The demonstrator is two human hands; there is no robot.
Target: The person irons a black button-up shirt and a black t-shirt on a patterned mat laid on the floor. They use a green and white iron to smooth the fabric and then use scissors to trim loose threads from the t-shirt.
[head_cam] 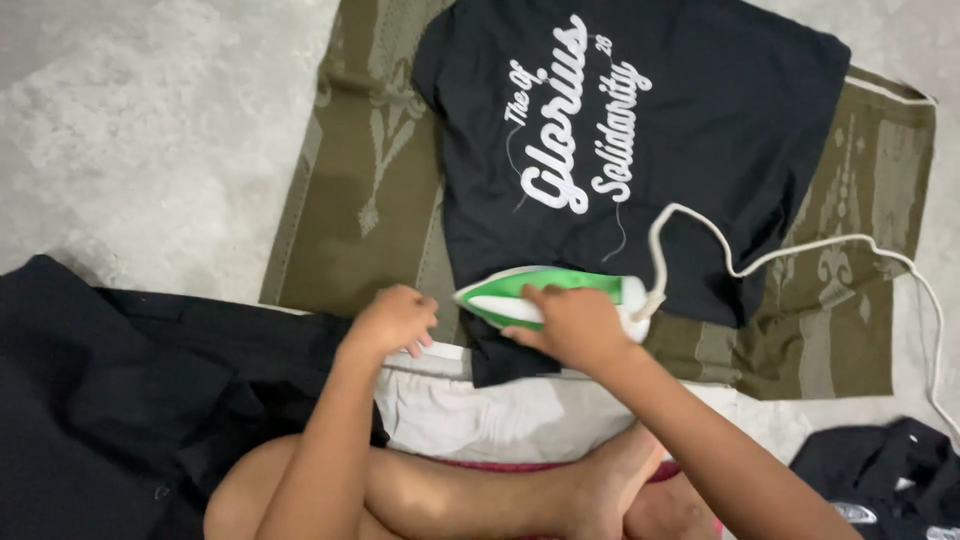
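Note:
A black T-shirt [690, 130] with white script lettering lies flat on an olive patterned mat [360, 190]. My right hand [570, 325] grips the handle of a green and white iron [540, 290], which rests on the shirt's near left corner. Its white cord [800, 250] loops off to the right. My left hand [392, 320] sits with curled fingers beside the shirt's near edge, at the mat's border, holding nothing that I can see.
A pile of black clothing [110, 400] lies at the left. More black garments [880, 480] sit at the lower right. A white cloth [480, 410] lies by my crossed legs [480, 495]. Pale grey floor [130, 120] surrounds the mat.

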